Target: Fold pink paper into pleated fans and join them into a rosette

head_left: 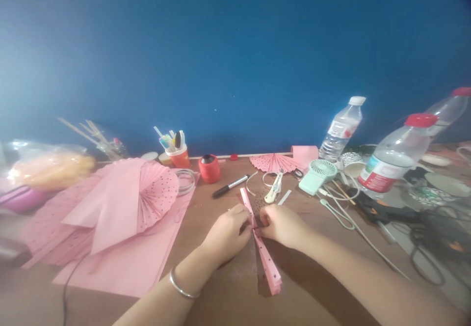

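Observation:
A narrow bundle of folded pink paper (268, 262) with dark dots runs up the middle of the table, pinched in at its centre. My left hand (231, 231) grips that centre from the left, its fingers curled. From the right, my right hand (281, 225) closes thumb and finger on the same spot; any small thing between the fingertips is hidden. Just beyond my hands lie a white box cutter (274, 187), a black marker (230, 186) and a short pale strip (284, 197).
Pink pleated fans (158, 193) and paper sheets (121, 277) cover the left. Along the blue wall stand a pen cup (179, 157), a red round container (209, 170) and another fan (274, 162). A mint handheld fan (318, 176), cables and water bottles (395, 156) crowd the right.

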### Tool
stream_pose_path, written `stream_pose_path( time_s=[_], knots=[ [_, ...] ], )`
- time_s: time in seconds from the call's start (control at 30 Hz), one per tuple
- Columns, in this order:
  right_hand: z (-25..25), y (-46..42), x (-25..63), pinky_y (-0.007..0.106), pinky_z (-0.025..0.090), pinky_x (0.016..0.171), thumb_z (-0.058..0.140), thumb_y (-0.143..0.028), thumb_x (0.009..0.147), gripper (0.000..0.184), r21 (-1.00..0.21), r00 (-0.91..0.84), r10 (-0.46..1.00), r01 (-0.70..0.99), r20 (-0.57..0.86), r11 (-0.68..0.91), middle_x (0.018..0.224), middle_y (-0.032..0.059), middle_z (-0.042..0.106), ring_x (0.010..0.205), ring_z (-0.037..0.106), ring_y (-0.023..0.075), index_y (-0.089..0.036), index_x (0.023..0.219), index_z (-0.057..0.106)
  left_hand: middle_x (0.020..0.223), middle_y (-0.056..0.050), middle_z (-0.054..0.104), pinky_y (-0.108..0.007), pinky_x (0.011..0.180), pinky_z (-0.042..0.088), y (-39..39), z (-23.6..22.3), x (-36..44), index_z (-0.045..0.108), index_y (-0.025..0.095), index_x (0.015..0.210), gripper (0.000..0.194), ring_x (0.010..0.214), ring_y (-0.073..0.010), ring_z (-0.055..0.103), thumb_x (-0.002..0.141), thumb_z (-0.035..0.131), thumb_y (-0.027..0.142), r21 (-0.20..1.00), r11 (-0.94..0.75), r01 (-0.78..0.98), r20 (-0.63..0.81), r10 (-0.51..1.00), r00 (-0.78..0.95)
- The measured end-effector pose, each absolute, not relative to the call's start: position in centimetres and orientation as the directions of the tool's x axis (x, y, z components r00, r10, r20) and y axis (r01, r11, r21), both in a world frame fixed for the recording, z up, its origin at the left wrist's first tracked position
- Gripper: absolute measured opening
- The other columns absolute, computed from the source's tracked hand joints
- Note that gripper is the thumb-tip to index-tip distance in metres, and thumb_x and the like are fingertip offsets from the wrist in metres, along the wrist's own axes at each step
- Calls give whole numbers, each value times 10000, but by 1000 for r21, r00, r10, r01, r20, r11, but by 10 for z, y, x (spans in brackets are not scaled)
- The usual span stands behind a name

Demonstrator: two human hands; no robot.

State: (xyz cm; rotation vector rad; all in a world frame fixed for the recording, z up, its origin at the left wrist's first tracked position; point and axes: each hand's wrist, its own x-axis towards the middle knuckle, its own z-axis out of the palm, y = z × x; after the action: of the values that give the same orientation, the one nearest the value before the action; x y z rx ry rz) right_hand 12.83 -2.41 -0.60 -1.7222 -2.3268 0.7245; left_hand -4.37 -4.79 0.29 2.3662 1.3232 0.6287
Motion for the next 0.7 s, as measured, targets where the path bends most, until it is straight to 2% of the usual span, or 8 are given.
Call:
stream_pose_path(
  time_s=[0.23, 0.4, 0.53, 0.7],
  knots=[
    [-9, -23, 129, 215, 189, 491, 681, -352, 602, 245, -529, -357, 929, 809, -97, 256, 589, -51, 506, 547, 434, 94, -185, 648, 507, 812, 1, 549, -257, 719, 420, -48, 5, -43, 525, 196, 750, 164, 771, -138, 527, 711, 441, 62, 572, -491, 657, 227, 864, 449],
    [0, -25, 127, 213, 198, 492, 662, -245, 616, 175, -561, -413, 905, 775, -100, 292, 601, -49, 516, 543, 431, 91, -183, 674, 510, 840, 1, 555, -265, 731, 419, -49, 9, -42, 538, 206, 821, 235, 793, -144, 524, 681, 449, 40, 594, -472, 651, 222, 874, 432],
    [4, -24, 126, 205, 214, 493, 650, -218, 612, 149, -581, -432, 897, 755, -94, 303, 612, -46, 532, 553, 440, 93, -182, 674, 519, 850, 2, 579, -271, 744, 419, -49, 9, -41, 567, 212, 819, 202, 795, -153, 534, 683, 502, 78, 595, -472, 651, 195, 870, 453],
    [7, -21, 130, 206, 245, 492, 668, -301, 601, 176, -594, -438, 891, 750, -118, 289, 642, -26, 569, 572, 468, 108, -183, 687, 570, 846, 9, 596, -258, 743, 423, -47, 8, -39, 594, 209, 771, 105, 785, -143, 544, 705, 563, 134, 600, -480, 641, 188, 862, 470]
  ],
)
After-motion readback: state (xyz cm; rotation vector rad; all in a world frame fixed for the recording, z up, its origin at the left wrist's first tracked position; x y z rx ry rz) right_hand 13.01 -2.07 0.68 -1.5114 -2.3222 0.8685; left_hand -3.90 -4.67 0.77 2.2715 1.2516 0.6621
